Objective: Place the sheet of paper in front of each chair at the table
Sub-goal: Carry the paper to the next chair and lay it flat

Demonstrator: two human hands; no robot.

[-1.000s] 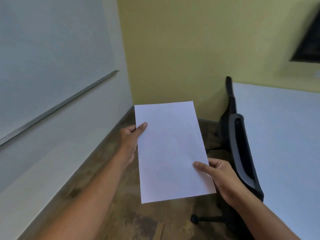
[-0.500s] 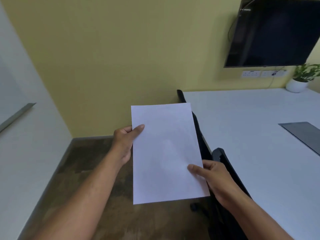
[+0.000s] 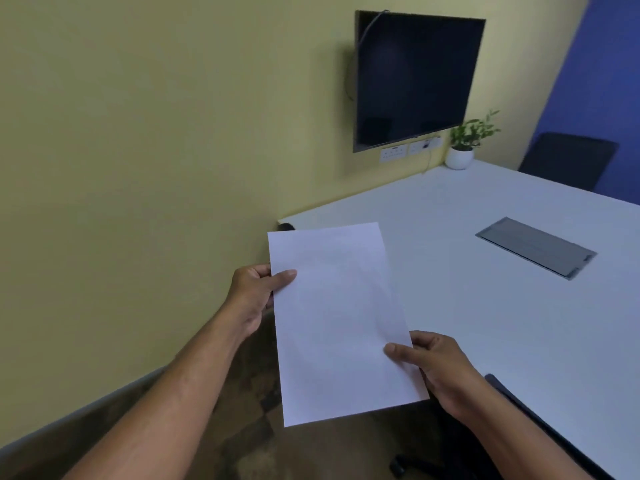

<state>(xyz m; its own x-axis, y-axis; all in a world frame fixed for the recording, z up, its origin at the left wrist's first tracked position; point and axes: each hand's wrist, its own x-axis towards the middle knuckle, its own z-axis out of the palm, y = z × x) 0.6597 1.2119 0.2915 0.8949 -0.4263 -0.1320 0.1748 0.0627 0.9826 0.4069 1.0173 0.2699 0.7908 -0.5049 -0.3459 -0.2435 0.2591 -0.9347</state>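
A blank white sheet of paper (image 3: 339,320) is held in the air at the left corner of the white table (image 3: 502,306). My left hand (image 3: 254,296) pinches its left edge, thumb on top. My right hand (image 3: 440,368) pinches its lower right edge, thumb on top. A black chair (image 3: 512,396) stands tucked at the table's near side, just under my right wrist, mostly hidden by my arm and the paper. Another black chair (image 3: 568,161) stands at the far side of the table.
A grey cable hatch (image 3: 535,247) is set in the tabletop. A potted plant (image 3: 462,147) sits at the table's far corner under a wall-mounted black screen (image 3: 415,77). A yellow wall runs along the left; dark floor (image 3: 242,427) lies below.
The view has swung right from the wall corner toward the table, bringing the screen, plant and far chair into sight. Both hands keep the same hold on the paper.
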